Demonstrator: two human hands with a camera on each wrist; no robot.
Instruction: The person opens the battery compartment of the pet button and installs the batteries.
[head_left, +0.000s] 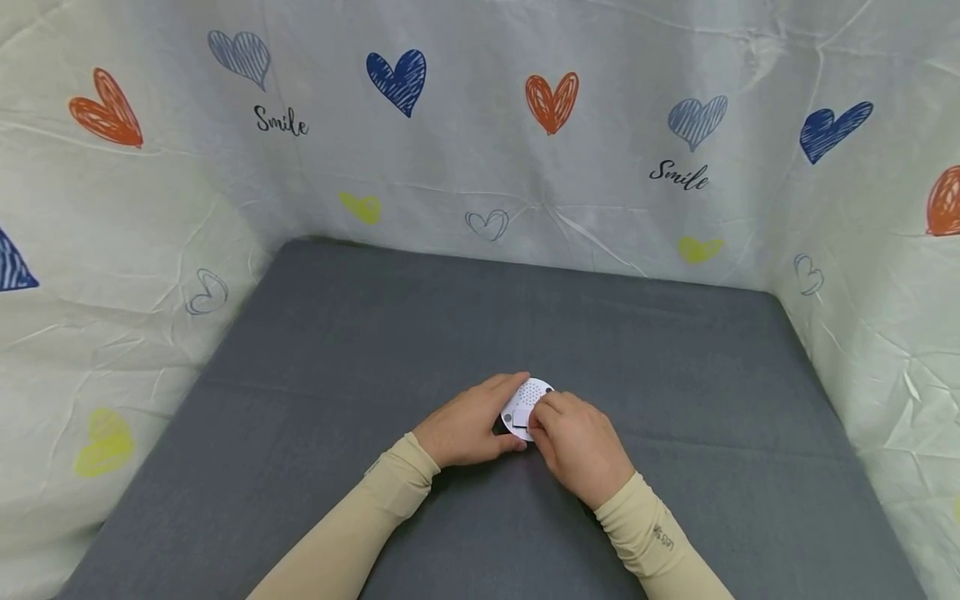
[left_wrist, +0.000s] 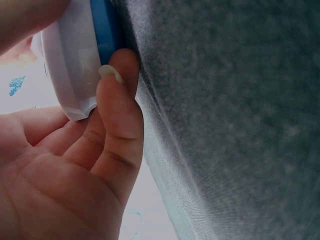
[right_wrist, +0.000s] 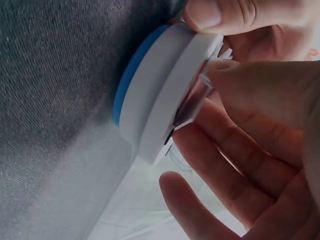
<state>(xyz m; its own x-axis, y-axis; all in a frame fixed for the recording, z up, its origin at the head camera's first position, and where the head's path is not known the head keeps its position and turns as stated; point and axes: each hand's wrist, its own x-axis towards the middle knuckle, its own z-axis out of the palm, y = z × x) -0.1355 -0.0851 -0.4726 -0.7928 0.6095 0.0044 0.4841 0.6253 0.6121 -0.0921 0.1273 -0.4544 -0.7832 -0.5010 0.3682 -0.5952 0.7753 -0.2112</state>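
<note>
A round white device [head_left: 533, 390] with a dotted pattern of small holes on its face sits low over the grey surface. Its blue base [right_wrist: 131, 80] shows in the right wrist view. My left hand [head_left: 467, 427] grips the device's rim between thumb and fingers. At the face, my right hand [head_left: 582, 442] pinches a small white cover [head_left: 521, 416]. Seen from the right wrist, this cover [right_wrist: 194, 102] stands tilted up from the face, with the thumb on it. What lies beneath the cover is mostly hidden by the fingers.
A dark grey cloth [head_left: 420, 325] covers the table under both hands. White fabric walls [head_left: 465, 150] printed with hearts and "Smile" rise at the back and on both sides.
</note>
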